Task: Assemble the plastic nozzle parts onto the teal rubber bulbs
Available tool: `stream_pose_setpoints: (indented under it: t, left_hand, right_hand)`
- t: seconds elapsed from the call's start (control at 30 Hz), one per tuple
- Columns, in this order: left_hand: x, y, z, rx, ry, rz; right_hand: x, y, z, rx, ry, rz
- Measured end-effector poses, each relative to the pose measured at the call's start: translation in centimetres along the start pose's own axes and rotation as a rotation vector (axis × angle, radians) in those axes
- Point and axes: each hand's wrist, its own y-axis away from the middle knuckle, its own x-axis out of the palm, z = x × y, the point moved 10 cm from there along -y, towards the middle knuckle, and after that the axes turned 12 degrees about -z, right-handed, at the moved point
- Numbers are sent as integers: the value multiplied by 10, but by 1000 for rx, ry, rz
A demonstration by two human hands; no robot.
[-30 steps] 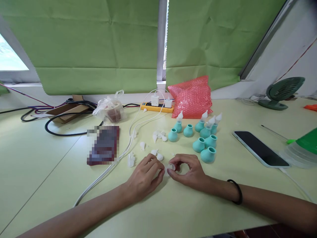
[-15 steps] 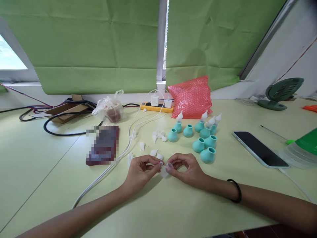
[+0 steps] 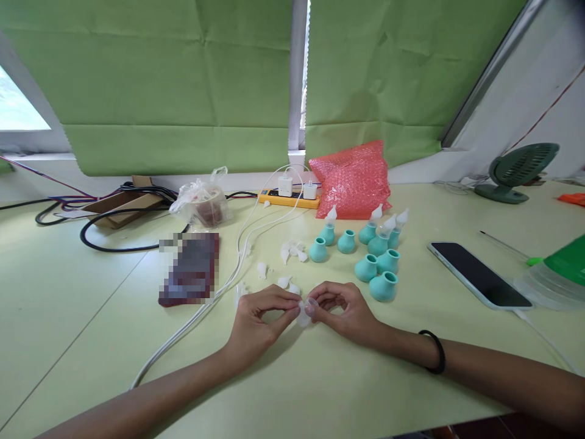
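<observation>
My left hand (image 3: 258, 320) and my right hand (image 3: 345, 311) meet fingertip to fingertip just above the pale green table (image 3: 320, 384). Both pinch one small translucent plastic piece (image 3: 305, 311) between them. Several loose clear tips (image 3: 292, 251) lie scattered just beyond my fingers. Right of them stand several teal rubber bulbs (image 3: 382, 285), some fitted with clear tips. A black band circles my right wrist.
A dark phone (image 3: 479, 274) lies at the right, a blurred dark rectangle (image 3: 192, 268) at the left. White cables (image 3: 228, 280) run to a yellow power strip (image 3: 290, 196). A pink bubble-wrap bag (image 3: 354, 177), a clear bag (image 3: 203, 201) and a green fan (image 3: 516, 171) stand at the back.
My left hand rose off the table with a clear piece and closed in on the piece in my right hand; both now pinch it together.
</observation>
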Motion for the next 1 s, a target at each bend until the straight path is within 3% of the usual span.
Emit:
stream_pose_setpoints:
  t: [0.23, 0.43, 0.7, 1.0]
  left_hand:
    - [-1, 2, 3, -20, 9, -11]
    - [1, 0, -4, 66, -37, 4]
    - [1, -1, -5, 51, -48, -8]
    - [2, 1, -12, 132, -161, 9]
  right_hand:
    - [1, 0, -2, 33, -16, 20]
    - [1, -1, -5, 75, -38, 18]
    - [1, -1, -8, 98, -56, 25]
    - [2, -2, -8, 126, -105, 30]
